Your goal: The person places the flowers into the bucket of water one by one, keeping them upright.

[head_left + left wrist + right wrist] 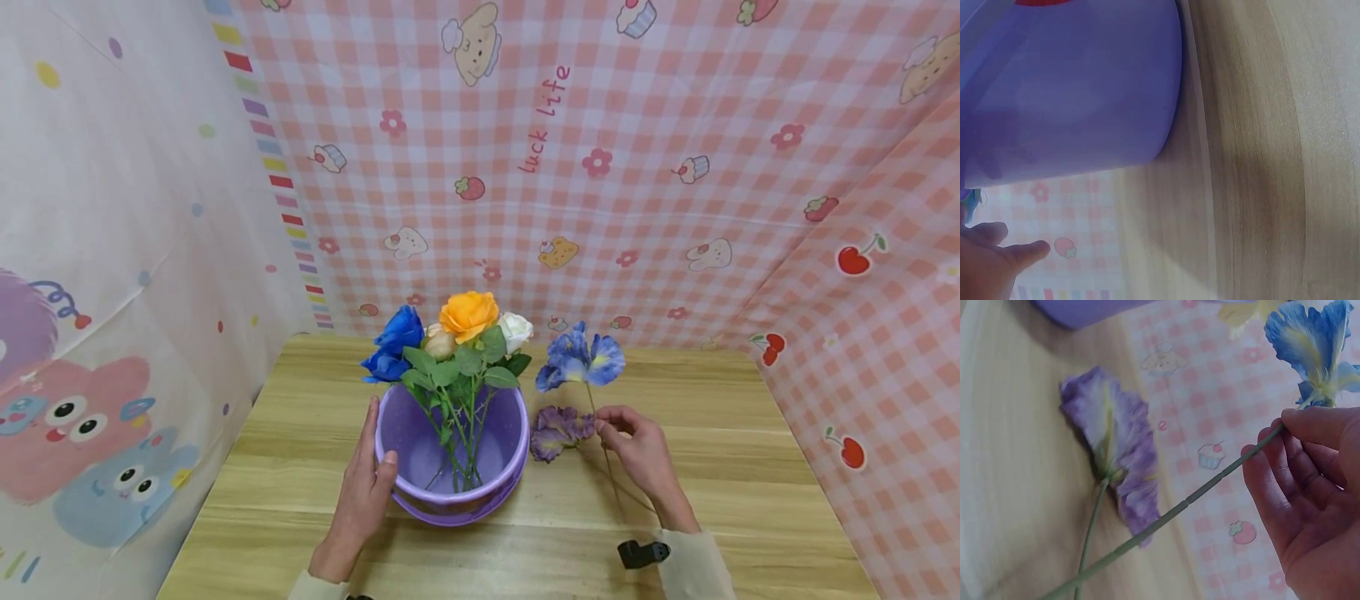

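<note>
A purple bucket [452, 500] stands on the table with several artificial flowers leaning inside it: an orange rose [468, 316], a white rose [515, 332], a beige one [439, 342] and blue blooms [397, 342]. Along the bucket's left side lies my left hand [363, 492], fingers straight, thumb at the rim. My right hand [637, 450] pinches the thin green stem [1210, 484] of a blue iris [581, 358] between thumb and fingertips, its bloom raised. Below that stem a purple iris [558, 432] lies on the table, as the right wrist view also shows.
The wood-grain table [750, 500] meets a pink checked cloth [562, 208] at the back and right. A white patterned cloth [150, 250] hangs on the left. A black strap piece [643, 553] sits at my right sleeve [693, 562].
</note>
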Motion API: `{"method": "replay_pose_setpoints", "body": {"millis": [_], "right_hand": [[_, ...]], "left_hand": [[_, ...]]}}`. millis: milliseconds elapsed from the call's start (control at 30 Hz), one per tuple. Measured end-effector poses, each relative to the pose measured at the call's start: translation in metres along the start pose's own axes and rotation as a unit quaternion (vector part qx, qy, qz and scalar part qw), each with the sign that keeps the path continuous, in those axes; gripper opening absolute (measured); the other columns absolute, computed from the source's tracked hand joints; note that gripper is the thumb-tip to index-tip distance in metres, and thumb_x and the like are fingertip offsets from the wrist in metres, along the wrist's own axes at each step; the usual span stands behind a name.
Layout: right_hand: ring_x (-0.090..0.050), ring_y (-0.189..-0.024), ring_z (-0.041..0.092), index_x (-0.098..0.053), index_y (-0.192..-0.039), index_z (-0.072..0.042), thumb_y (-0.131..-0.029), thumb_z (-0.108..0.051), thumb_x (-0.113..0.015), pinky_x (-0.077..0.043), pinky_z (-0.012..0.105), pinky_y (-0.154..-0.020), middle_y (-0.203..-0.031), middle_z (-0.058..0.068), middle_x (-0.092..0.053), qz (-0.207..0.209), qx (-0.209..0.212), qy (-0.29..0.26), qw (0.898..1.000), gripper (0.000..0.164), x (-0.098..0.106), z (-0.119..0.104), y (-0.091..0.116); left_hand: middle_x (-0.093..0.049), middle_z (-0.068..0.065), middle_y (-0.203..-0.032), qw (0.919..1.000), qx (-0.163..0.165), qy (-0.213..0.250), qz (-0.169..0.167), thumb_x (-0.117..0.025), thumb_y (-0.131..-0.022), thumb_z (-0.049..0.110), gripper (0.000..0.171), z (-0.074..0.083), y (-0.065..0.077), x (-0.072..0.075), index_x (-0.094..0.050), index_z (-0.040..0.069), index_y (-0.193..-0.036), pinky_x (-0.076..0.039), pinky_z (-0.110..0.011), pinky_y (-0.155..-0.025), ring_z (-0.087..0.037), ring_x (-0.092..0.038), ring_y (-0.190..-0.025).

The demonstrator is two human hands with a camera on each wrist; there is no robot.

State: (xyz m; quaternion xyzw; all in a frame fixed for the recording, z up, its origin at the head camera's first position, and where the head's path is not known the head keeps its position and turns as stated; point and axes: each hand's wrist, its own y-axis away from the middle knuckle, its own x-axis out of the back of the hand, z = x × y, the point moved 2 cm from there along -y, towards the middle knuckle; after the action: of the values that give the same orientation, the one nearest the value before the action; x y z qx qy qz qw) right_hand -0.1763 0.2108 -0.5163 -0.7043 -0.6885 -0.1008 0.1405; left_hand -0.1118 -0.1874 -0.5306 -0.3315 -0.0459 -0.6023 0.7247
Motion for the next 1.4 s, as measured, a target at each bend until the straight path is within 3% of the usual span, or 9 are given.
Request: {"method": "replay_pose_setpoints", "body": {"millis": [433, 767, 1067, 1300, 1400], "right_hand": [[-0.068, -0.086, 0.008, -0.071, -0.113, 0.005, -0.099, -0.007, -0.068, -0.062, 0.028, -0.073, -0.108, 0.022, -0.072, 0.037, 0.023, -0.043, 0.998, 0.019, -0.003, -0.037, 0.007], [-0.069, -0.083, 0.009, -0.071, -0.111, 0.006, -0.098, -0.004, -0.069, -0.062, 0.025, -0.072, -0.099, 0.018, -0.072, 0.058, 0.055, -0.074, 0.994, 0.017, -0.006, -0.064, 0.009], [-0.069, -0.083, 0.012, -0.072, -0.107, 0.006, -0.096, -0.001, -0.070, -0.061, 0.024, -0.069, -0.092, 0.003, -0.073, 0.069, 0.093, -0.107, 0.987, 0.013, -0.012, -0.092, 0.016], [-0.070, -0.081, 0.014, -0.072, -0.107, 0.009, -0.094, 0.007, -0.069, -0.062, 0.026, -0.070, -0.094, -0.003, -0.073, 0.080, 0.112, -0.136, 0.981, 0.014, -0.021, -0.116, 0.018], [-0.070, -0.082, 0.015, -0.072, -0.107, 0.008, -0.093, 0.007, -0.069, -0.061, 0.025, -0.070, -0.095, -0.002, -0.074, 0.083, 0.118, -0.145, 0.979, 0.014, -0.024, -0.124, 0.018]], "left_hand": [[-0.022, -0.005, -0.171, 1.0000, 0.006, 0.007, -0.002, -0.048, -0.100, 0.011, 0.075, 0.000, 0.000, 0.000, -0.016, 0.017, -0.168, -0.033, -0.061, -0.115, -0.040, -0.031, -0.150], [-0.023, -0.005, -0.171, 1.0000, 0.008, 0.001, -0.001, -0.049, -0.100, 0.011, 0.076, 0.001, 0.000, 0.000, -0.016, 0.018, -0.168, -0.033, -0.059, -0.115, -0.037, -0.031, -0.150], [-0.023, -0.001, -0.171, 0.9999, 0.013, -0.006, -0.003, -0.049, -0.100, 0.012, 0.076, 0.001, 0.000, 0.000, -0.016, 0.020, -0.168, -0.025, -0.028, -0.119, -0.033, -0.031, -0.151], [-0.022, -0.002, -0.172, 0.9999, 0.012, -0.008, -0.003, -0.049, -0.101, 0.013, 0.075, 0.001, 0.000, 0.000, -0.016, 0.019, -0.168, -0.032, -0.048, -0.117, -0.034, -0.032, -0.150], [-0.022, -0.002, -0.172, 0.9999, 0.011, -0.009, -0.003, -0.049, -0.101, 0.013, 0.075, 0.001, 0.000, 0.000, -0.015, 0.019, -0.168, -0.031, -0.047, -0.117, -0.034, -0.032, -0.150]]}}
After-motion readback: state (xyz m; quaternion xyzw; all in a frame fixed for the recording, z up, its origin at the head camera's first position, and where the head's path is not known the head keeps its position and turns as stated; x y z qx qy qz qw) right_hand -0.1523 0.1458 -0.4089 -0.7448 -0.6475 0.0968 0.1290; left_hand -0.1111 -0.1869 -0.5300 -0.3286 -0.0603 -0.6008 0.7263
